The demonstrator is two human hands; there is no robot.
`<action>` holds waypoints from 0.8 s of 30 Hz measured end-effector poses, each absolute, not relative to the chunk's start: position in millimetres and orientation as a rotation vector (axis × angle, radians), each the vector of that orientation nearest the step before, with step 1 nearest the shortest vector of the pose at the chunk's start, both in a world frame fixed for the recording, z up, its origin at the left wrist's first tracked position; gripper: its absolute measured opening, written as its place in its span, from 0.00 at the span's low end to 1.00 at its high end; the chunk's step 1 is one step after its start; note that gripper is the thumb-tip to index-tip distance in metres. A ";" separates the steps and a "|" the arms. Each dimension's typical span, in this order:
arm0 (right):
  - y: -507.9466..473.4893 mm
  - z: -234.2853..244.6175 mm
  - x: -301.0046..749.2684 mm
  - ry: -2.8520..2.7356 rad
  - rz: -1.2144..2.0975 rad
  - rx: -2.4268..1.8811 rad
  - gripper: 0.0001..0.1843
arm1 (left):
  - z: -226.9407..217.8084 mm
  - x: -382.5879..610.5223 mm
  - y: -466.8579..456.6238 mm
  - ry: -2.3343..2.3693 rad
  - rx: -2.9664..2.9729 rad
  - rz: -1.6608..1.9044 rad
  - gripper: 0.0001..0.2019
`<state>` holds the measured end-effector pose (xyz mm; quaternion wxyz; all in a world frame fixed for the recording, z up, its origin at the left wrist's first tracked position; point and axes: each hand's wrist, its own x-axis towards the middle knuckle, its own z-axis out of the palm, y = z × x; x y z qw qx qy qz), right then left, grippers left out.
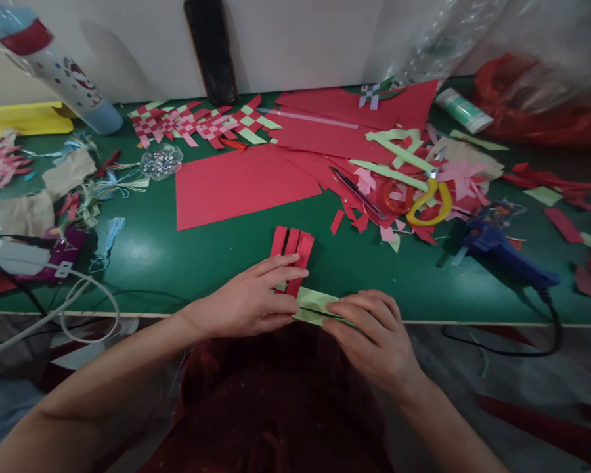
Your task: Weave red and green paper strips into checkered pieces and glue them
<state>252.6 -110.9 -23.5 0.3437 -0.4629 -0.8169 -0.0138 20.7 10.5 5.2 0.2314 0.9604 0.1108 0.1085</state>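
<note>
At the front edge of the table, my left hand [253, 295] holds several red paper strips [303, 249], its fingers lying across their lower part. The strips stand side by side and point away from me. Light green paper strips [316, 299] run out to the right from under them, crossing at my left fingertips. My right hand [377, 332] pinches the right end of the green strips between thumb and fingers. A dark gap shows between the upper and lower green strips. How the strips interlace beneath my left fingers is hidden.
Red paper sheets [241, 187] lie behind my hands. To the right are yellow-handled scissors [431, 200] among scraps and a blue glue gun [509, 253]. Woven paper pieces [197, 125], a phone [211, 52] and a bottle [73, 72] line the back. Cables [86, 282] hang at left.
</note>
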 end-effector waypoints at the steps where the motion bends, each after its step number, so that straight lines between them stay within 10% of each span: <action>1: -112.1 -23.9 253.4 -2.123 -0.040 -1.203 0.08 | 5.4 21.0 10.0 0.308 2.634 0.301 0.07; 15: -115.7 -25.3 252.4 -2.051 -0.021 -1.261 0.11 | 24.9 -19.9 -12.0 1.106 2.213 0.742 0.01; 24: -118.5 -19.8 246.0 -2.138 -0.008 -1.161 0.12 | -17.7 1.6 -94.6 0.737 0.734 0.254 0.27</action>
